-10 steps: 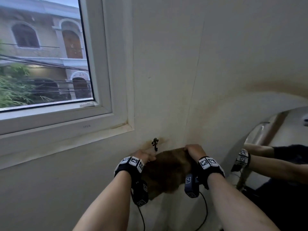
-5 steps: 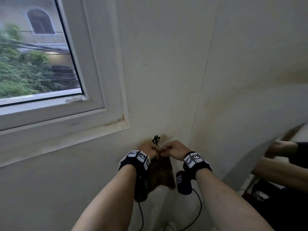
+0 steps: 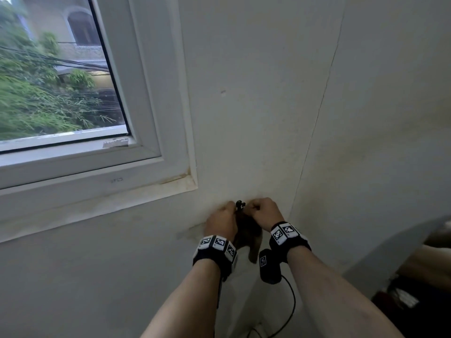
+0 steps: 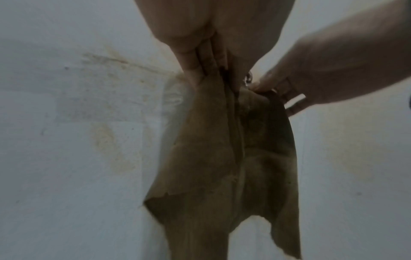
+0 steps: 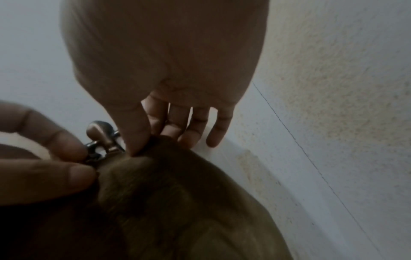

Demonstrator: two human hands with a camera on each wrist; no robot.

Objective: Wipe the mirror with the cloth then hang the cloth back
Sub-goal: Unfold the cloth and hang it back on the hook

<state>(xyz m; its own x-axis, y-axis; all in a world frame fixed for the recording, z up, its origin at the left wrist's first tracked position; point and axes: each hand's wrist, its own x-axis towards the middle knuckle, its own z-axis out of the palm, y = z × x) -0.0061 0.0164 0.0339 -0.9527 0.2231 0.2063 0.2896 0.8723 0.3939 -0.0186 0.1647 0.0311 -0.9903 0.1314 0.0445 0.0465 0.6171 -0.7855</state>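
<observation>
A brown cloth point(image 3: 249, 231) hangs bunched between my two hands, flat against the pale wall under a small metal hook point(image 3: 240, 205). My left hand point(image 3: 223, 219) pinches the cloth's top edge just left of the hook, with its fingers point(image 4: 195, 70) curled into the fabric point(image 4: 213, 158). My right hand point(image 3: 262, 211) pinches the top edge right of the hook point(image 5: 100, 137), thumb and forefinger point(image 5: 135, 140) closed on the cloth point(image 5: 166, 202). The mirror's point(image 3: 436, 242) arched edge shows at the far right.
A white-framed window point(image 3: 151, 132) fills the upper left, its sill just above and left of the hook. A wall corner point(image 3: 314, 132) runs down right of my hands. Black cables point(image 3: 290, 306) dangle from my wrists.
My hands came together from holding the cloth spread wide and rose to the hook, so the cloth is now bunched. The view has turned left, leaving only the mirror's edge.
</observation>
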